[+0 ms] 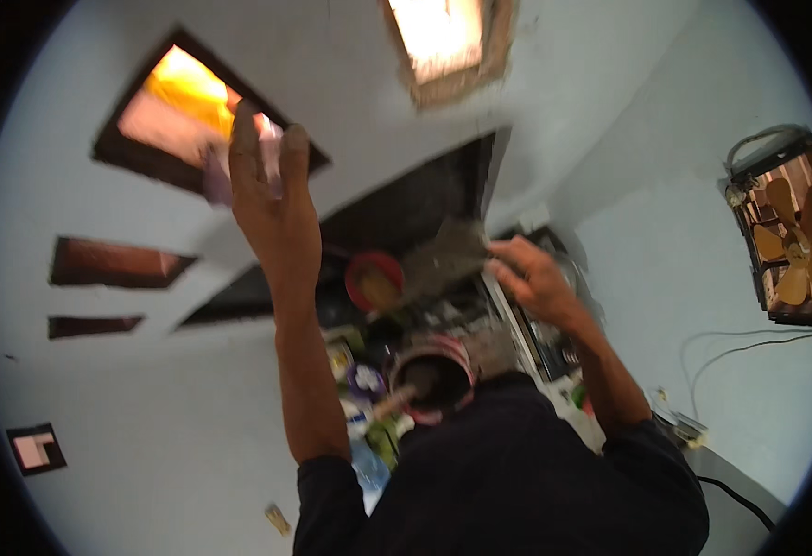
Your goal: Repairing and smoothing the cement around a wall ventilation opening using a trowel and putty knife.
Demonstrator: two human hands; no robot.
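My left hand (270, 185) is raised against the dark-edged wall opening (128, 157), fingers stretched out and apart, over a blurry purplish item (217, 181) whose kind I cannot make out. My right hand (536, 283) is open, fingers loosely bent and apart, at the right end of a flat grey piece (438, 259); whether it touches that is unclear. Below them are a red round container (358, 292) and a pink-rimmed bucket (452, 398) with a wooden-looking handle (397, 400) in it.
A second bright opening (438, 32) is higher up, smaller recesses (109, 259) at left. A fan (781, 250) sits in the right wall with wires below it. Cluttered containers (366, 380) lie below me, beside a metal edge (508, 315). A dark cable (740, 496) runs at lower right.
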